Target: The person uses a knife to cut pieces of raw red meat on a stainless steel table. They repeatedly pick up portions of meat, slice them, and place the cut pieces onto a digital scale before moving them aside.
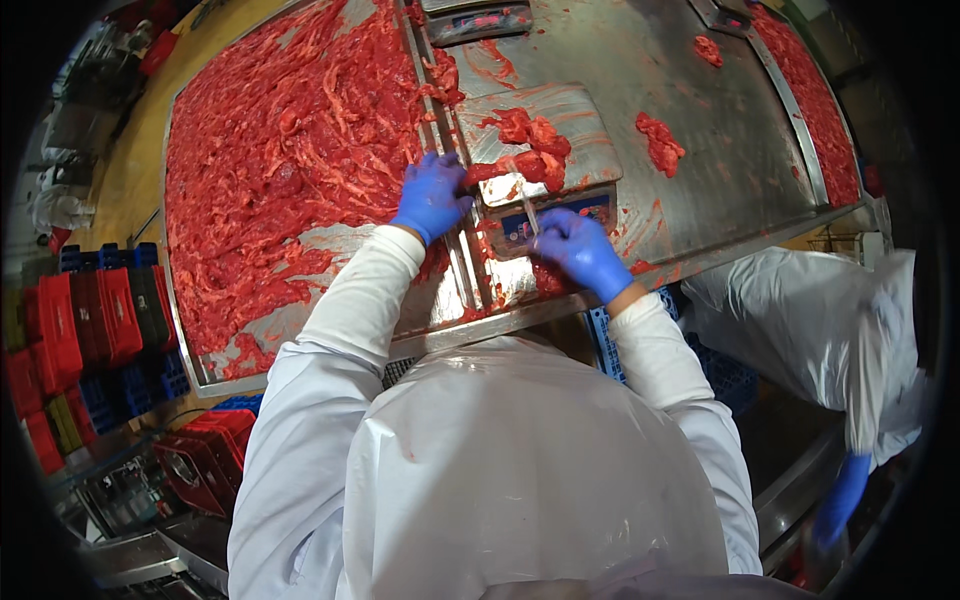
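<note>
A bench scale (598, 140) with a steel plate and a dark-blue front panel stands on the steel table before me. Strips of raw red meat (535, 150) lie in a heap on its plate. My left hand (432, 195), blue-gloved, is open over the metal divider left of the scale, its fingers apart and close to the meat's left end. My right hand (585, 255), also blue-gloved, is closed in front of the panel. Its fingertips pinch a thin, pale, clear-looking strip (525, 200) that reaches up toward the meat; its exact kind is unclear.
A wide tray of raw meat (290, 130) fills the left side. Loose meat pieces (660, 143) lie right of the scale; another scale (480, 22) stands at the far edge. A co-worker in a white apron (800, 325) is close on my right. Red crates (85, 320) are stacked left.
</note>
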Action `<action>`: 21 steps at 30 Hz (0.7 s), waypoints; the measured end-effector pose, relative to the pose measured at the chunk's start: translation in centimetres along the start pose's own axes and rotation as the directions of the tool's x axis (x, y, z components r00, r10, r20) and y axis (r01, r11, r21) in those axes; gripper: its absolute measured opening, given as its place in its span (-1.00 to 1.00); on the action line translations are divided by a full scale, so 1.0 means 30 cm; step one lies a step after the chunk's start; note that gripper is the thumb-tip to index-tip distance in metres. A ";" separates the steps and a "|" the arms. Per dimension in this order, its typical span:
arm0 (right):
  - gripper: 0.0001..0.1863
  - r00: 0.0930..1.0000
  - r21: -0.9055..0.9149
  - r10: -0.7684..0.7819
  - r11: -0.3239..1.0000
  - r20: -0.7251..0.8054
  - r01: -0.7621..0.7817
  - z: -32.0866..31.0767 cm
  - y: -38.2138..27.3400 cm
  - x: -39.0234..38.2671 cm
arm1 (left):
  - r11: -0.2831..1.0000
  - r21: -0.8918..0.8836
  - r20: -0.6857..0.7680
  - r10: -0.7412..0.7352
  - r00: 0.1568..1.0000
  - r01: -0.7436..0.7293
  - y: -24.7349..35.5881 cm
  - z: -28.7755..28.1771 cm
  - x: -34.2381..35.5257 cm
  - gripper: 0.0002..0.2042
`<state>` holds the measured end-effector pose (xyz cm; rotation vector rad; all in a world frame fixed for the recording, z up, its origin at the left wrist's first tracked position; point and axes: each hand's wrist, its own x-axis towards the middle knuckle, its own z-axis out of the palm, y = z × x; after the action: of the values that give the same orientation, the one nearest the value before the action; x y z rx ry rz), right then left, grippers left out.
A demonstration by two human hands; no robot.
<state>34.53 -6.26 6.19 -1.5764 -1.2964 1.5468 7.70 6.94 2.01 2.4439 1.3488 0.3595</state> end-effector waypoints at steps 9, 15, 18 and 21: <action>-0.74 0.867 -0.020 -0.479 0.874 0.138 0.486 -0.016 0.025 -0.025 | 0.854 -0.509 0.146 -0.040 0.988 0.110 0.170 -0.224 -0.002 -0.67; -0.77 0.993 0.572 -0.072 0.812 -0.096 0.114 -0.031 -0.056 0.003 | 0.580 -0.805 0.100 -0.073 0.992 0.123 0.205 -0.229 0.104 -0.58; -0.66 0.997 0.509 0.069 0.858 0.017 -0.068 -0.139 0.070 -0.111 | 0.967 -0.207 -0.013 -0.153 0.988 0.148 0.048 -0.195 0.054 -0.53; -0.84 0.995 0.354 0.101 0.931 -0.027 -0.085 -0.132 0.140 -0.324 | 0.691 -0.601 0.141 -0.402 0.905 0.401 -0.123 -0.189 -0.084 -0.56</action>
<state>40.71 -15.70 7.00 -1.4470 -0.8686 1.6826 1.46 7.55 5.57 1.5564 1.4314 0.5802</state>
